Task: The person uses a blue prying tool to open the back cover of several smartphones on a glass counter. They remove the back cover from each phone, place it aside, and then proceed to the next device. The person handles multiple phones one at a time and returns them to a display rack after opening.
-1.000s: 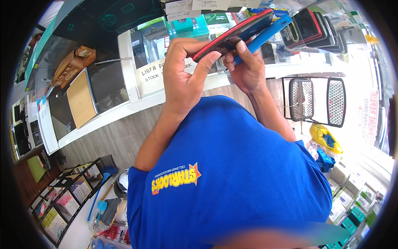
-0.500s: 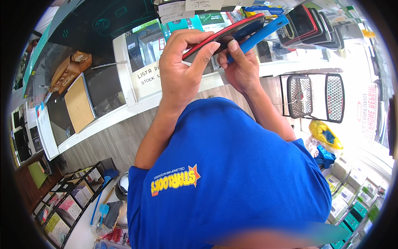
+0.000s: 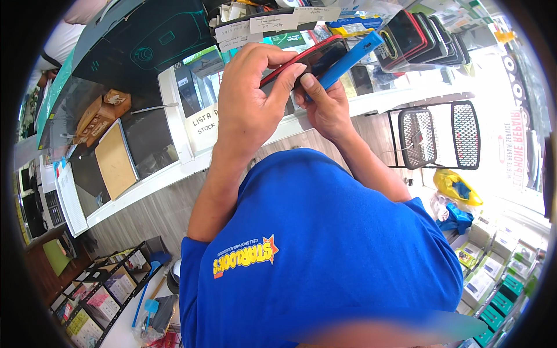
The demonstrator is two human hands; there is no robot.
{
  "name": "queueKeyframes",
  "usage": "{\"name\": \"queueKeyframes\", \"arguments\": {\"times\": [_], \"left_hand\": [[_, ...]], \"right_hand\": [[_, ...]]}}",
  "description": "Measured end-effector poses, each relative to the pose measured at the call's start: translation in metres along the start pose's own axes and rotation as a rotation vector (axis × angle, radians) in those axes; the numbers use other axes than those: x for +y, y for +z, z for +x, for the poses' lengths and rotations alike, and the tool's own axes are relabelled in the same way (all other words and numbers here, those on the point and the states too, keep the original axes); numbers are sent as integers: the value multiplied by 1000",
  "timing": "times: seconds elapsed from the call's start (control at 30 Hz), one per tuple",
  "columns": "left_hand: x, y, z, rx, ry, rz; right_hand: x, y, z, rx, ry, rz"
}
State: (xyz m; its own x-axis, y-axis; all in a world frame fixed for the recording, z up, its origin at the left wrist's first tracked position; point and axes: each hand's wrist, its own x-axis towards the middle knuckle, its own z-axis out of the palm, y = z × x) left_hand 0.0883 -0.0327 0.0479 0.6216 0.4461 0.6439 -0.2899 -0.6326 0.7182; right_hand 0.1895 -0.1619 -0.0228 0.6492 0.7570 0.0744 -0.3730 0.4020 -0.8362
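My left hand (image 3: 249, 95) is closed on a smartphone (image 3: 318, 57) with a red edge and a dark glossy face, thumb on the near side and fingers behind. Beside it, my right hand (image 3: 326, 110) grips a long, slim blue object (image 3: 351, 61), seen mostly along its narrow side, with a small dark mark near its far end. Its exact kind I cannot make out. Both things are held up slanted, close together, over the counter's edge. The right fingertips come near the phone's lower face; whether they touch it is hard to tell.
A glass-topped white counter (image 3: 156, 185) runs across in front of me. Several phones or cases (image 3: 406, 36) stand in a row at the right. A brown wooden piece (image 3: 104, 116) and a tan board (image 3: 116, 159) lie left. A black folding chair (image 3: 418, 139) stands right.
Both hands, with the phone and the blue object, have shifted slightly left in the picture. The view has tilted a little, and a person now shows at the upper left.
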Motion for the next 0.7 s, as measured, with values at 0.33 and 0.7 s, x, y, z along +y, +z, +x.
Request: {"name": "queueKeyframes", "arguments": {"times": [0.33, 0.7], "left_hand": [[10, -6, 4, -83, -82, 31], [21, 2, 14, -81, 59, -48]], "right_hand": [[-2, 0, -2, -6, -23, -20], [4, 0, -6, -97, -93, -154]]}}
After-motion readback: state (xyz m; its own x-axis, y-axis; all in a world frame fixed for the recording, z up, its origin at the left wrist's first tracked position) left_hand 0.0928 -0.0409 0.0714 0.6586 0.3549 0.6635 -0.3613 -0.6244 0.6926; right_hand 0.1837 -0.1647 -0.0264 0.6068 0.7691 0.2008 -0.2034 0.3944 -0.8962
